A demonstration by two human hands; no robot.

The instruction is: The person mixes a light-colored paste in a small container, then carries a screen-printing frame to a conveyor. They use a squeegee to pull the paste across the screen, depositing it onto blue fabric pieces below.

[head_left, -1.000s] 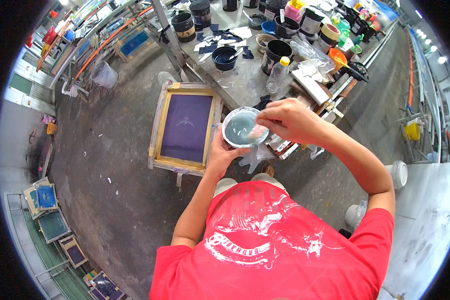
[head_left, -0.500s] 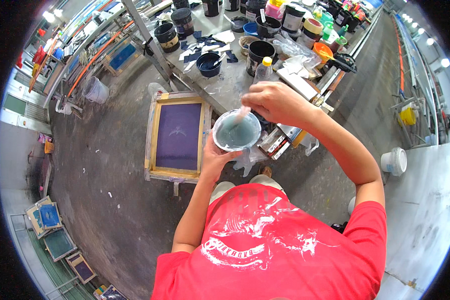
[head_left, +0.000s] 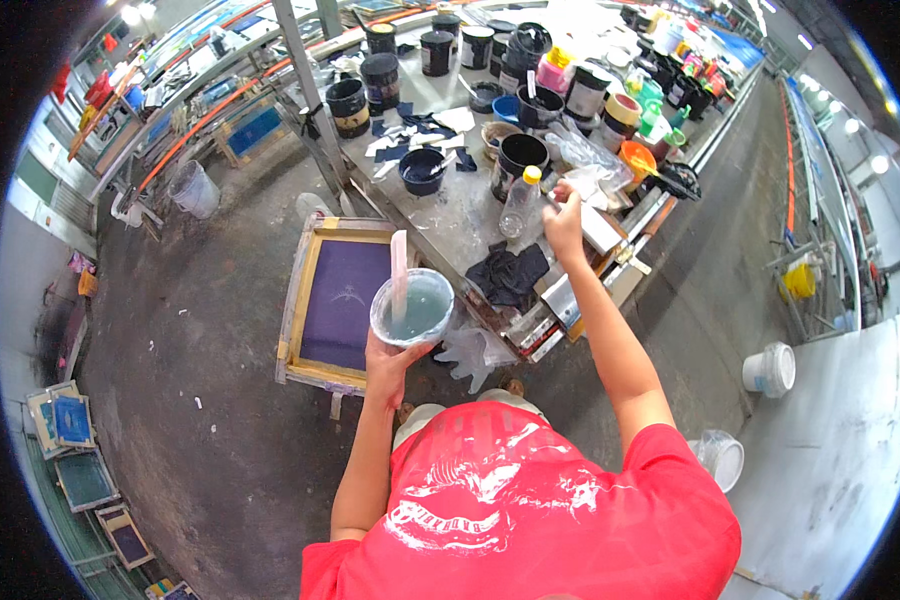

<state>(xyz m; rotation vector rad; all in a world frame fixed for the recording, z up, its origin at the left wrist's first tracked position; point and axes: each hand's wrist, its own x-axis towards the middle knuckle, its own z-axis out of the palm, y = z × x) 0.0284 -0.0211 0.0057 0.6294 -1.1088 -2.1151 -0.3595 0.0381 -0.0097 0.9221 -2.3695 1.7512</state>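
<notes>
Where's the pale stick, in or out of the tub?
In: the pale stick dips into the tub, its top jutting above the rim.

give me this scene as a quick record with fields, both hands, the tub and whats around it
left hand: holds the white tub
tub contents: grey-green liquid
stick: pale flat stick standing in the liquid, held by neither hand
right hand: just right of the yellow-capped clear bottle; whether it grips anything is unclear
left of tub: wood-framed purple screen, partly hidden behind the tub
on table: black cloth, dark bowl, among others
</notes>
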